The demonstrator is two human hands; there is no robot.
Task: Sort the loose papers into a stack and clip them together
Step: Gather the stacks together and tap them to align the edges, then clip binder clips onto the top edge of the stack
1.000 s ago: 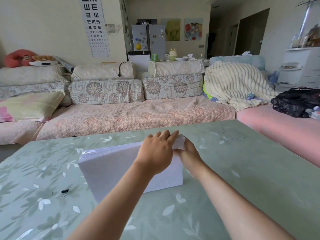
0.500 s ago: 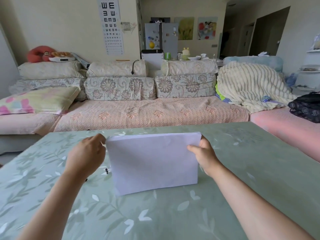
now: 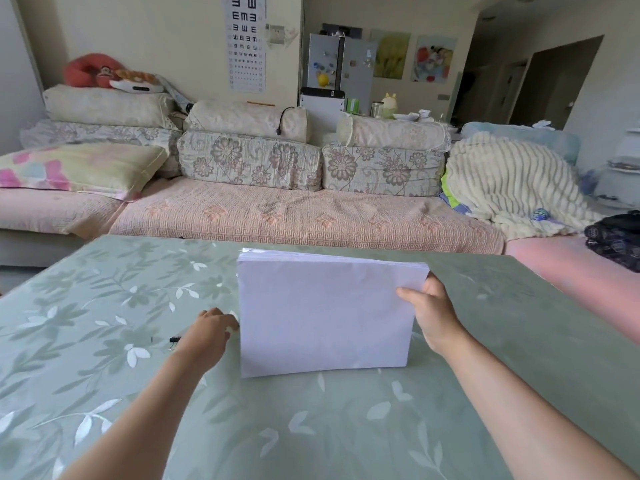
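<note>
Our left hand (image 3: 207, 336) has dropped from the top corner of the paper stack (image 3: 325, 313) to its lower left edge. Its fingers (image 3: 228, 320) are loosely curled and hold nothing, just beside the binder clip (image 3: 174, 339). Our right hand (image 3: 431, 317) still pinches the upper right edge, thumb in front. The stack stands on edge on the green leaf-patterned worktop (image 3: 346, 427), with a sofa (image 3: 304, 220) behind.

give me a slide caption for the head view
Right hand holds a paper stack upright on the table, left hand near a binder clip.
</note>
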